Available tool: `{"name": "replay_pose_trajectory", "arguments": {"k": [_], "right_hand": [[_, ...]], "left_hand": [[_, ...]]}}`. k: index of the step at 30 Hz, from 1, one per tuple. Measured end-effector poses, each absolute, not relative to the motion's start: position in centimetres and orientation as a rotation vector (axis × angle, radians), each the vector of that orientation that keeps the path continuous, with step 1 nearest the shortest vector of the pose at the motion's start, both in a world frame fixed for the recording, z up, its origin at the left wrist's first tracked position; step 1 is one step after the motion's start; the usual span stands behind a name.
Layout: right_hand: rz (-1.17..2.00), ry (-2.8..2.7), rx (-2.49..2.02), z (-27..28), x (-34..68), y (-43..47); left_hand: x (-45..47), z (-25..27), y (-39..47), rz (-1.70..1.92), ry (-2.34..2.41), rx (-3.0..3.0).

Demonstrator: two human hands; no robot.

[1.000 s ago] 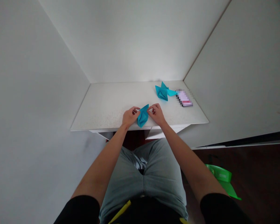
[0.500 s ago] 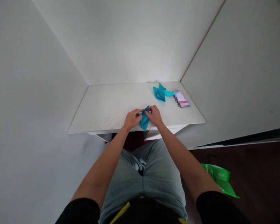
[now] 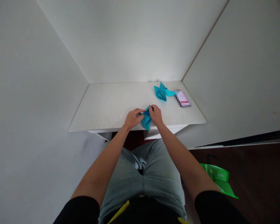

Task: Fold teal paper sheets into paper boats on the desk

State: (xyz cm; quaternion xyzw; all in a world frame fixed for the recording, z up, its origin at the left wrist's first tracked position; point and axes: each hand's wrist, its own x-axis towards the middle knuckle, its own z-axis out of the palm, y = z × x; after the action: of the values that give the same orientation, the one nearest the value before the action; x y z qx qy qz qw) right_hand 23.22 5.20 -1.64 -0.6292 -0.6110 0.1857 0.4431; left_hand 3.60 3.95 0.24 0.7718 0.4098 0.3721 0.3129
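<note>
A folded piece of blue paper (image 3: 146, 122) is between my two hands at the front edge of the white table (image 3: 102, 107). My left hand (image 3: 133, 118) grips its left side, thumb and fingers on the paper. At its upper right, my right hand (image 3: 156, 114) pinches the paper with curled fingers. Farther back on the right lies a blue origami figure (image 3: 161, 93) with pointed flaps, apart from both hands.
Right of the origami figure lies a phone (image 3: 182, 98), its screen blurred. White walls (image 3: 135, 40) enclose the table at the back and sides. A green visor (image 3: 220, 179) is at the lower right, above the dark floor (image 3: 259, 168).
The folded paper has turned slightly and shifted a little right. My right hand's fingers have curled closer around its upper corner; my left hand stays on its left side.
</note>
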Motion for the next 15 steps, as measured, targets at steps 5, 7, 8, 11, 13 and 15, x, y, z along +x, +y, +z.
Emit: {"name": "replay_pose_trajectory", "arguments": {"k": [5, 7, 8, 11, 13, 15], "right_hand": [[0.493, -1.527, -1.586, -1.6, 23.1, 5.1], [0.543, -1.544, -1.548, -1.5, 23.2, 4.9], [0.581, -1.546, -1.515, -1.4, 23.2, 4.9], [0.727, -1.487, -1.392, -1.3, 23.5, 4.7], [0.821, -1.407, -1.331, -1.3, 23.7, 4.6], [0.893, -1.324, -1.293, -1.3, 24.0, 4.7]], "left_hand": [[3.6, 0.0, 4.0, 1.013, 1.066, 1.999], [3.7, -0.2, 4.1, 1.051, 1.097, 1.945], [3.7, -0.4, 4.2, 1.074, 1.124, 1.905], [3.8, -1.0, 4.5, 1.139, 1.218, 1.759], [3.8, -1.3, 4.7, 1.180, 1.259, 1.663], [3.7, -1.5, 4.9, 1.215, 1.282, 1.585]]}}
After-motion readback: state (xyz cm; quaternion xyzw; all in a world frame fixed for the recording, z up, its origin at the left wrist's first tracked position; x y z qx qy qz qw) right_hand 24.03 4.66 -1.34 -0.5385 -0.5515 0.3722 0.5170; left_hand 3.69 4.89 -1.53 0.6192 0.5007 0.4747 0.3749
